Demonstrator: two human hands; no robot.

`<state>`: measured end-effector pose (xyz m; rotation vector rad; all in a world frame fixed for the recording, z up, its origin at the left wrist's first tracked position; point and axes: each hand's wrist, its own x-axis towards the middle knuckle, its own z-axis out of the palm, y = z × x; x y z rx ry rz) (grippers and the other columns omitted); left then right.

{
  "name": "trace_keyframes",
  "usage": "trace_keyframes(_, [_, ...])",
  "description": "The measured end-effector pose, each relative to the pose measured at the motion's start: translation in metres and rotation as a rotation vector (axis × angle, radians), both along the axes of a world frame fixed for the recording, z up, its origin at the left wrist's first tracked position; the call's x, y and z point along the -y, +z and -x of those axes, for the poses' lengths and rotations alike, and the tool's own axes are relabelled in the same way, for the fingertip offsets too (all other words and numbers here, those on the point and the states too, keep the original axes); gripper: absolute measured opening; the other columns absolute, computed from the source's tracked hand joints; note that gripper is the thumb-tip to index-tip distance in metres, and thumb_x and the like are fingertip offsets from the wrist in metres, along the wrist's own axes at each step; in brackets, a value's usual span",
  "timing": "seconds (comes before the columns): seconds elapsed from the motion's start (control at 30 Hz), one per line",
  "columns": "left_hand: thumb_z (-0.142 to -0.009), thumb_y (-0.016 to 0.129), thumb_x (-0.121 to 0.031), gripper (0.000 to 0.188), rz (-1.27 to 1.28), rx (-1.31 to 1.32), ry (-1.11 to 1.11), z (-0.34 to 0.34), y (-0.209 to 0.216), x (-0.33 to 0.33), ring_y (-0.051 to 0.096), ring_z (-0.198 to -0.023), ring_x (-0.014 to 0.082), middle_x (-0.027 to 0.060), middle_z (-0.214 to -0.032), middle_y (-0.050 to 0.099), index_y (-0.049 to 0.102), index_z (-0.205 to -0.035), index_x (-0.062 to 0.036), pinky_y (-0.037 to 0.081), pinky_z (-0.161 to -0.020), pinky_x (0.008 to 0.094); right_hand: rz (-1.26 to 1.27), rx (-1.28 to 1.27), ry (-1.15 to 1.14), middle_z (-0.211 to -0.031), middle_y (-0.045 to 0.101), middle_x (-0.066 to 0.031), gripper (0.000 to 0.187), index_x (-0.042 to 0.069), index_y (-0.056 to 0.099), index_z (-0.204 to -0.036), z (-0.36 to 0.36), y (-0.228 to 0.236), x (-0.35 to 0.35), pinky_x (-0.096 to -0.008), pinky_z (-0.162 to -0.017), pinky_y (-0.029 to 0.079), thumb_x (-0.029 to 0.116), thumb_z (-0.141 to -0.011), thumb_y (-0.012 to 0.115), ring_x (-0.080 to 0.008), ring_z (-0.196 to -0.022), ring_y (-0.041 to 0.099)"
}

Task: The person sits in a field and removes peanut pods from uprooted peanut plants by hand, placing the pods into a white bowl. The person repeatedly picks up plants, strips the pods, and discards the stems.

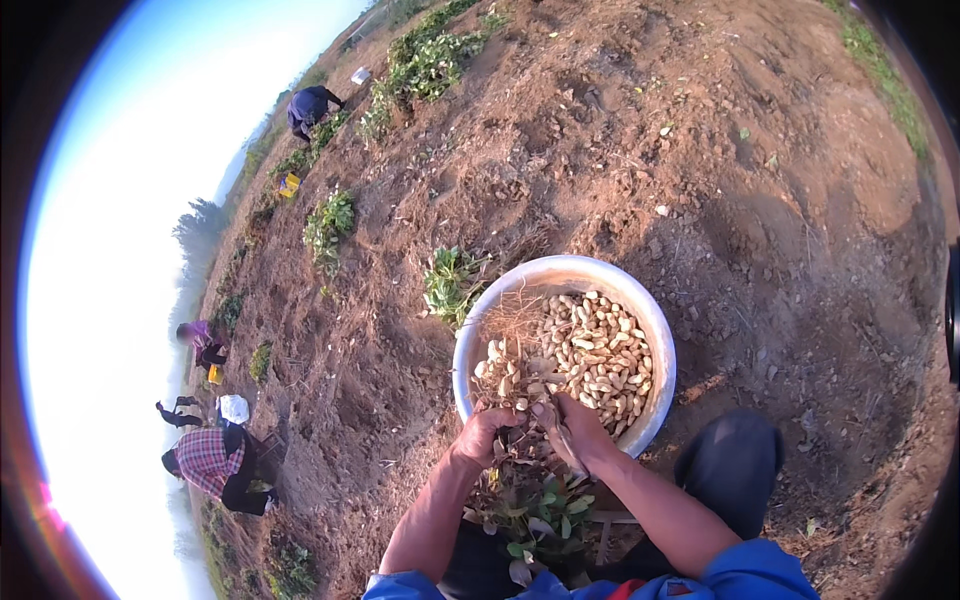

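Note:
A wide white basin [660, 315] stands on the soil in front of me, with a heap of pale unshelled peanuts [605, 350] over its right part. At the near left of the basin, my left hand [484, 434] is closed round a bunch of peanut plants [540, 515]. The roots and their attached pods point up over the basin, while the green leaves hang down towards my lap. My right hand [585, 428] is closed on the same bunch, close beside the left. A narrow brownish strip shows along its palm; its kind is unclear.
Leafy peanut plants [452, 285] lie just left of the basin, with more rows beyond. Several people work at the left, one in a checked shirt [212, 460]. A yellow container [289, 185] stands far off. My bent knee [735, 465] is right of the basin.

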<state>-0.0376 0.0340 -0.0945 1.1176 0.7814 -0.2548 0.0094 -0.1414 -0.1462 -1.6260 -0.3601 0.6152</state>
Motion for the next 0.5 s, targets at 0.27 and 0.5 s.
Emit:
trace_keyframes(0.27, [-0.071,0.061,-0.009,0.042,0.153,0.167,0.050,0.012,0.011,-0.036,0.062,-0.064,0.0212,0.0084,-0.085,0.064,0.059,-0.112,-0.0013,0.051,-0.053,0.0322,0.061,-0.550,0.102,-0.071,0.050,-0.0021,0.076,0.002,0.053,-0.099,-0.017,-0.028,0.013,-0.0289,-0.047,0.047,0.077,-0.085,0.046,-0.0112,-0.054,0.052])
trace_keyframes(0.5, [-0.076,0.064,-0.002,0.034,0.145,0.171,0.013,-0.003,0.037,-0.025,0.064,-0.076,0.0218,0.0103,-0.092,0.066,0.060,-0.109,0.0022,0.055,-0.064,0.0328,-0.300,-0.595,-0.223,-0.072,0.052,-0.0001,0.050,0.006,0.053,-0.097,0.003,0.000,0.007,-0.0239,-0.047,0.046,0.054,-0.090,0.062,-0.0085,-0.055,0.052])
